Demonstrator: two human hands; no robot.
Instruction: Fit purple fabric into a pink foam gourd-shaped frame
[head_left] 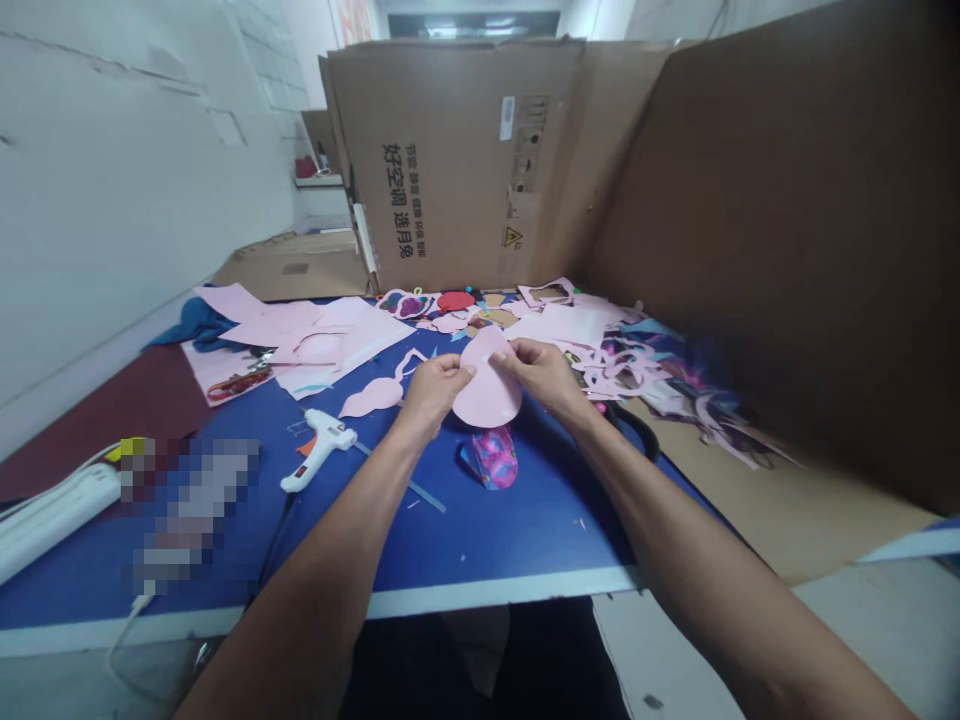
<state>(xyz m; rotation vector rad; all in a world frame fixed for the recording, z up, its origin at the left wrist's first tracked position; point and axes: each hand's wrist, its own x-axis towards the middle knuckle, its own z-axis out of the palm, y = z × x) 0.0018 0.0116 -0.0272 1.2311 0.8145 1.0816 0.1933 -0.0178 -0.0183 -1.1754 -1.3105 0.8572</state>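
Note:
A pink rounded paper cutout [487,388] is held up over the blue table between my two hands. My left hand [437,390] pinches its left edge between thumb and fingers. On the upper right side of the cutout, my right hand [541,372] grips it, thumb on the near face. Just below it on the table lies a shiny pink and blue patterned piece [493,460]. Left of my left hand rests a pink cutout with a looped end [373,396]. A white hot glue gun [319,448] lies further left, a translucent strip beside it.
Pink sheets [352,335] lie at the back left, and pink scraps [630,370] heap up at the right. A large cardboard box [465,180] walls off the back and right. A white power strip [60,520] sits at the left edge.

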